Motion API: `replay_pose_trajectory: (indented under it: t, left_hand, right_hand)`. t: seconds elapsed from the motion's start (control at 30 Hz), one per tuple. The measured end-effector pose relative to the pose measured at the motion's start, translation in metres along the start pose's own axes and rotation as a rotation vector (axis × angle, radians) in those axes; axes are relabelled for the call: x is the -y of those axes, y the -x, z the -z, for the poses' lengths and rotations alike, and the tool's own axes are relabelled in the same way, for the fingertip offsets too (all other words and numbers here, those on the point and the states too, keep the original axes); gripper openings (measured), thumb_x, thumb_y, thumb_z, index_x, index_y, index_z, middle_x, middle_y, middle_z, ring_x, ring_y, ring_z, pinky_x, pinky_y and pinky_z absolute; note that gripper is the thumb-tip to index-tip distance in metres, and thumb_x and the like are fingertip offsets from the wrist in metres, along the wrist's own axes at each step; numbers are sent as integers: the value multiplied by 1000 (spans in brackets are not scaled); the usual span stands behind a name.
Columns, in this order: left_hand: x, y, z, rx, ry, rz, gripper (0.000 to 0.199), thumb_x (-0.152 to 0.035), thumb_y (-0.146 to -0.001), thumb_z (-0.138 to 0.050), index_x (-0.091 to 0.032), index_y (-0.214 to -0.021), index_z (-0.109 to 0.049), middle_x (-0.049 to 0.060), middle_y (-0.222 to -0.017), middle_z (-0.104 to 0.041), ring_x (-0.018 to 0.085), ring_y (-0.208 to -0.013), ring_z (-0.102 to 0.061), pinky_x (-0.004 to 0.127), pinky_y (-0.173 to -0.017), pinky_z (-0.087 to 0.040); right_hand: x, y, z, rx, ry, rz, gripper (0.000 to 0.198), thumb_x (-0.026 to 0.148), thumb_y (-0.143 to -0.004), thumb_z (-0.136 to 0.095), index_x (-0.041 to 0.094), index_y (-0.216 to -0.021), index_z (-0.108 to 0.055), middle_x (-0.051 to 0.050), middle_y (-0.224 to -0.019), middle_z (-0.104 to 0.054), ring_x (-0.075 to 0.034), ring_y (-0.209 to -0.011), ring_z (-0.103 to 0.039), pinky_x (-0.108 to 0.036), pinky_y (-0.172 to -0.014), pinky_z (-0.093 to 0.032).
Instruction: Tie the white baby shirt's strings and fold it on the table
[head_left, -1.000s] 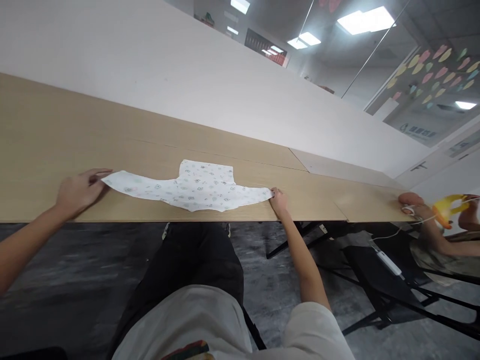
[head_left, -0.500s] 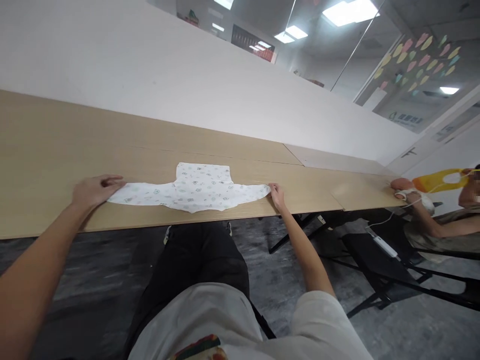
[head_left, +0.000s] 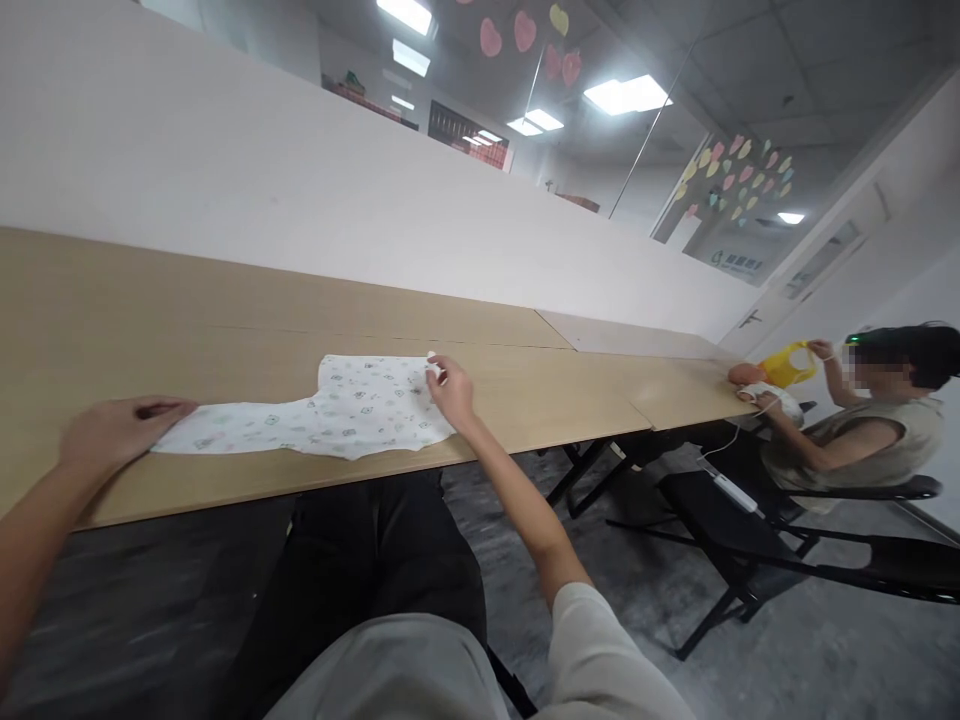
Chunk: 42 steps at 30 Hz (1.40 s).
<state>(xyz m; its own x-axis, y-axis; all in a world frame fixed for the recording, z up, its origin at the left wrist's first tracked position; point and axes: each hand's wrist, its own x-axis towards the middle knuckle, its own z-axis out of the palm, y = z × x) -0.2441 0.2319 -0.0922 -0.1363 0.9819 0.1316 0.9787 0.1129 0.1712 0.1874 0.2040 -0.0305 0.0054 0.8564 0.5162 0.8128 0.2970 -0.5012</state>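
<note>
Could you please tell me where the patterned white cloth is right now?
In the head view, the cloth lies left of centre on the table, near its front edge, between the person's left hand and right hand.

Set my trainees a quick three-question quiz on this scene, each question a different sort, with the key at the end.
1. True or false: the cloth on the table is plain, without any print.

2. Choose one. The item that the seated co-worker holds up is:
A) blue
B) yellow
C) black

3. Fill in: The person's ____ hand is at the cloth's long, narrow end.

Key:
1. False; small printed motifs cover it.
2. B.
3. Left; the left hand is there, while the right hand is at the opposite side.
</note>
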Motion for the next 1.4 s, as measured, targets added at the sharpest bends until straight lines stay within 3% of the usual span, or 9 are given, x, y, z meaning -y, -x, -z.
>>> replay_pose_trajectory:
  t: [0.1, 0.3, 0.57, 0.8, 1.07, 1.17, 1.27, 1.33, 1.4]
  left_hand:
    - [-9, 3, 9, 71, 64, 137, 68, -66, -82, -30, -21, -118, -66, 9, -117, -67, 28, -94, -61, 28, -67, -46]
    - [-7, 1, 6, 59, 109, 159, 62, -61, -82, -35, -22, -118, -67, 6, -115, -68, 26, -92, -60, 26, -64, -44]
    - [3, -7, -4, 67, 67, 170, 70, -68, -80, -29, -23, -120, -65, 6, -115, -67, 26, -89, -59, 29, -69, -46]
    - [3, -4, -6, 21, 96, 151, 67, -65, -81, -32, -20, -117, -66, 6, -114, -68, 25, -89, -59, 29, -69, -47]
    - [-10, 9, 6, 14, 177, 144, 63, -66, -78, -42, -23, -118, -65, 4, -111, -68, 24, -88, -58, 34, -77, -47]
    - [-18, 15, 9, -4, 178, 66, 64, -66, -77, -43, -21, -118, -65, 7, -114, -66, 26, -96, -57, 38, -87, -44]
    - [-21, 19, 7, -27, 101, -38, 64, -63, -79, -41, -15, -115, -65, 14, -121, -60, 31, -109, -52, 45, -96, -38]
    - [-21, 21, 4, -39, 87, -73, 62, -59, -80, -39, -12, -110, -65, 16, -121, -59, 32, -112, -50, 46, -98, -36]
    - [-22, 22, 5, -37, 126, -71, 55, -55, -80, -40, -11, -105, -63, 16, -114, -61, 30, -106, -52, 42, -96, -39]
  right_hand:
    - [23, 17, -34, 55, -39, 50, 29, 20, -89, -49, 20, -117, -59, -4, -103, -67, -14, -85, -62, -23, -82, -46]
    - [40, 44, -80, 149, -88, 16, 29, 15, -85, -57, 19, -114, -62, -4, -96, -69, -15, -86, -64, -24, -81, -48]
    - [56, 31, -83, 129, -84, -5, 28, 16, -89, -52, 18, -115, -61, -6, -104, -69, -16, -93, -64, -26, -86, -47]
    - [58, 40, -90, 249, -1, 7, 29, 18, -89, -54, 19, -117, -60, -5, -99, -70, -18, -92, -64, -27, -80, -48]
    - [58, 56, -89, 263, 141, 197, 15, 19, -89, -54, 17, -98, -66, -7, -93, -70, -21, -94, -62, -32, -85, -46]
    - [64, 85, -80, 115, 85, 295, 14, 21, -90, -53, 16, -96, -65, -9, -93, -68, -21, -96, -60, -35, -86, -45]
    - [61, 143, -81, -28, -35, 408, 16, 18, -92, -48, 17, -93, -63, -8, -84, -67, -19, -86, -60, -33, -81, -45]
    - [50, 187, -92, 31, -70, 492, 15, 19, -90, -48, 17, -90, -64, -6, -74, -65, -17, -73, -60, -32, -73, -46]
    - [31, 221, -109, 191, -9, 502, 15, 20, -88, -51, 18, -85, -65, -5, -67, -65, -17, -68, -61, -30, -69, -46]
